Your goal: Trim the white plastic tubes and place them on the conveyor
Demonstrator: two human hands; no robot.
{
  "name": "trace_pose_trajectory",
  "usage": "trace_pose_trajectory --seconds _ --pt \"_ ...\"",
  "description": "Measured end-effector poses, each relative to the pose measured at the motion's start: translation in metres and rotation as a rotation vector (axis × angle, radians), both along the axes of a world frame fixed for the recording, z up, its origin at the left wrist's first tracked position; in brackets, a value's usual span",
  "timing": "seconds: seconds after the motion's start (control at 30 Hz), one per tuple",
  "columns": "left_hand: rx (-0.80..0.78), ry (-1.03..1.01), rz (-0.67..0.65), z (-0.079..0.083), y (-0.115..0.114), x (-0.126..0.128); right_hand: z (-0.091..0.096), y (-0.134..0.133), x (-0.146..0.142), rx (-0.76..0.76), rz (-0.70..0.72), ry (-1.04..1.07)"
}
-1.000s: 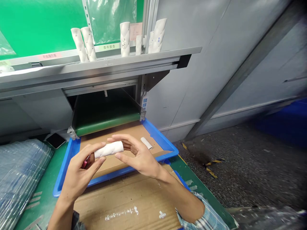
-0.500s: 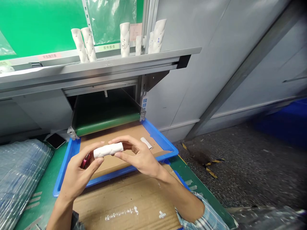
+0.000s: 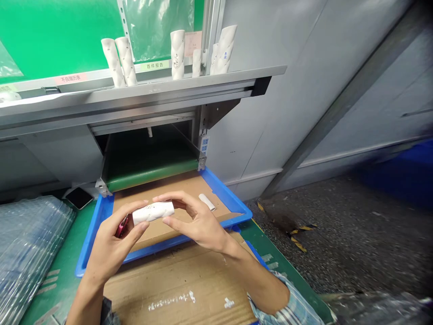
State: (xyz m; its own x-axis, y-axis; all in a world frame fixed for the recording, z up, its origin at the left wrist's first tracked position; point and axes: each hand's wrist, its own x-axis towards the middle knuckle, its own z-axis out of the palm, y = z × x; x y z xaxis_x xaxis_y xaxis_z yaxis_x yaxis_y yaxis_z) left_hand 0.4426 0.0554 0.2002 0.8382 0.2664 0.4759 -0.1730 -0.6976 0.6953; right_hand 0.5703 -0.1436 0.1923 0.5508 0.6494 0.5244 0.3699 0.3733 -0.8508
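Note:
A white tube [image 3: 153, 212] with a dimpled, twisted surface and small dark marks lies level between my two hands. My left hand [image 3: 113, 237] grips its left end between thumb and fingers. Tucked in the palm of that same hand is a small pink-red object [image 3: 122, 225], mostly hidden. My right hand [image 3: 198, 222] pinches the tube's right end with thumb and fingertips. Below and beyond the hands is a blue tray [image 3: 233, 205] lined with cardboard. Another white tube [image 3: 206, 202] rests in it, right of my right hand.
A green conveyor belt [image 3: 152, 174] ends over the tray's far side. Several white tubes [image 3: 177, 54] stand on the metal shelf [image 3: 152, 92] above. Stacked clear plastic trays [image 3: 30, 253] and a phone [image 3: 79, 198] lie at left. Cardboard [image 3: 176, 289] covers the near side.
The tube has turned about its long axis between my fingers, so dark marks now show on its upper side. My hands have barely moved.

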Motion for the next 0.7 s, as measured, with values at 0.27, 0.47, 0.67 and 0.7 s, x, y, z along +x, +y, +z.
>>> trace_pose_trajectory --seconds 0.27,0.47,0.67,0.7 --pt "0.018 -0.016 -0.012 -0.0027 0.004 0.0011 -0.0035 -0.0001 0.0012 0.005 0.03 -0.002" --pt "0.014 -0.005 -0.017 -0.0048 0.004 0.0008 -0.0073 0.0028 0.0014 0.033 0.027 0.077" --pt "0.035 -0.006 -0.022 -0.0031 0.0034 0.002 -0.0073 0.002 0.0008 0.035 0.016 0.052" --pt "0.038 -0.007 -0.02 -0.0029 0.0033 0.0018 -0.0068 0.0015 0.0009 0.032 0.012 0.04"
